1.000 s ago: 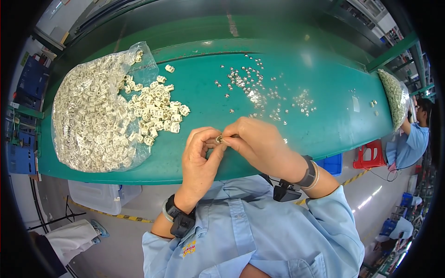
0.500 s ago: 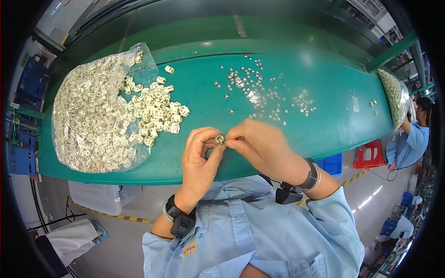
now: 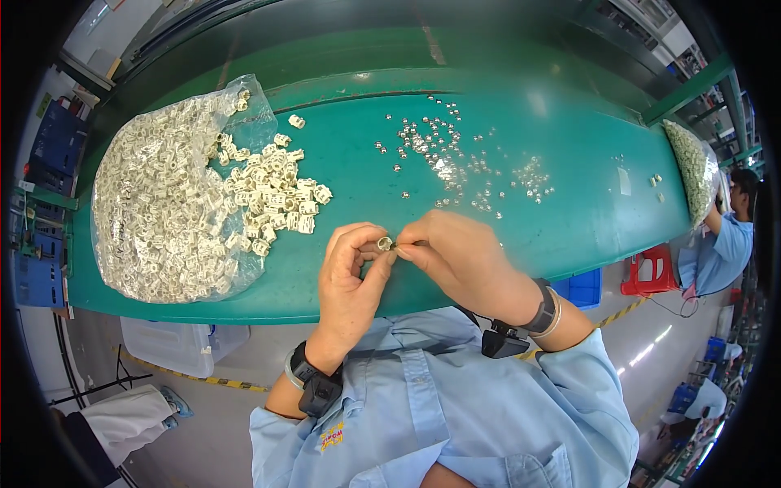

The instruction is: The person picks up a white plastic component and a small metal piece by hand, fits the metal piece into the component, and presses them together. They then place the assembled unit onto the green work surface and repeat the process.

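Note:
Between the thumb and fingers of my left hand is a small cream plastic fitting, its round opening facing up. My right hand is pinched closed against the fitting's right side; what its fingertips hold is too small to make out. Both hands are just above the near part of the green table. A heap of similar cream fittings lies to the left of my hands. Beyond them, to the right, small shiny metal pieces are scattered.
A large clear bag of cream fittings spills open at the left. Past the table runs a dark green conveyor belt. Another filled bag stands at the far right, beside a co-worker in blue. A red stool is below.
The fitting has turned slightly in my left fingers, its opening showing more plainly. Both hands stay nearly in place. Marks on the conveyor belt have shifted right.

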Demonstrator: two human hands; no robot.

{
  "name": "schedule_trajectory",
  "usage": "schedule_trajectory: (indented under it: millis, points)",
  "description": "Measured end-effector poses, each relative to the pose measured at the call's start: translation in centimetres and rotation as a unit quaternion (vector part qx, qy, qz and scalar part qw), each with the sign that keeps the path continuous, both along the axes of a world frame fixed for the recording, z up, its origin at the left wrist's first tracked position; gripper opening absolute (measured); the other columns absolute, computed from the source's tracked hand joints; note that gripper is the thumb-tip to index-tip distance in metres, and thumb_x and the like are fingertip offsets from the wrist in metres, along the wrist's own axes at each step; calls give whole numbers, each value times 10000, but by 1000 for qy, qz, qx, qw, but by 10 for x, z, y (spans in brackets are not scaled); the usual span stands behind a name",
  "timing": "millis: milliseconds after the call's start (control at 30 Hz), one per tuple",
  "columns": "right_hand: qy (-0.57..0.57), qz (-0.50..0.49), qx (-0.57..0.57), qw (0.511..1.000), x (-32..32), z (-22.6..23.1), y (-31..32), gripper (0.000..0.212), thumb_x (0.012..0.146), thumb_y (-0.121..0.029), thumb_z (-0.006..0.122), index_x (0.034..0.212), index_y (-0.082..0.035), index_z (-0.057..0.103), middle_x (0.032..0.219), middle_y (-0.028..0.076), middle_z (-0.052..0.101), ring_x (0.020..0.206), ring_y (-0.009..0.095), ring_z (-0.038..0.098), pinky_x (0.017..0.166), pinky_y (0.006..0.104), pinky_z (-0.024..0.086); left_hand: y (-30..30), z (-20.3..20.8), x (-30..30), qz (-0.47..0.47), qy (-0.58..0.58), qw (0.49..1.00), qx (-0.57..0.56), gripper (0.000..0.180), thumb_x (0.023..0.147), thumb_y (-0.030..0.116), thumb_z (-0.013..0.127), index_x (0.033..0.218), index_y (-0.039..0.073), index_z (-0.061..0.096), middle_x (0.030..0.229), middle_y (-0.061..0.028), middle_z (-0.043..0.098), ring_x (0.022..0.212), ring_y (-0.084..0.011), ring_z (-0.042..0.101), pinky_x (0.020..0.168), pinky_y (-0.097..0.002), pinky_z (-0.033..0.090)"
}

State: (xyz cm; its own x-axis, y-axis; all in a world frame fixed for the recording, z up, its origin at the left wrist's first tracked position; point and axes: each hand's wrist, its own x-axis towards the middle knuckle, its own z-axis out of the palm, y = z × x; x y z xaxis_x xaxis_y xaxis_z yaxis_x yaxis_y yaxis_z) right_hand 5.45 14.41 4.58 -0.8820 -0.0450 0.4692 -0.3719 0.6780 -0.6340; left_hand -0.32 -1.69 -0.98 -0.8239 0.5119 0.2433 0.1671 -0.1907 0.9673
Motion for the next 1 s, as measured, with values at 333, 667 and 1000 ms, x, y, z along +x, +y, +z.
schedule_trajectory:
  millis: [333,667,1000]
  points:
    - [1,-10,-33,999,-4,-1,2,104,851,-47,656,946,-37,616,814,97,606,710,256,596,612,333,472,0,3,1,-18,-2,1000,-26,278,859,-92,594,1117,-1,542,1103,-78,504,918,-126,601,772,-242,526]
    - [-10,-23,-32,999,-5,-1,4,102,861,-44,648,956,-32,613,828,100,606,712,249,603,608,331,475,0,1,1,-20,-12,999,-26,265,863,-79,602,1111,-6,544,1091,-75,507,910,-125,611,755,-236,525]
    - [12,6,-6,1000,-4,3,3,119,834,-27,654,942,-45,608,847,91,613,730,269,595,623,350,470,1,4,1,-15,-35,999,-12,254,867,-98,580,1105,-17,542,1098,-71,498,922,-128,610,782,-242,523]
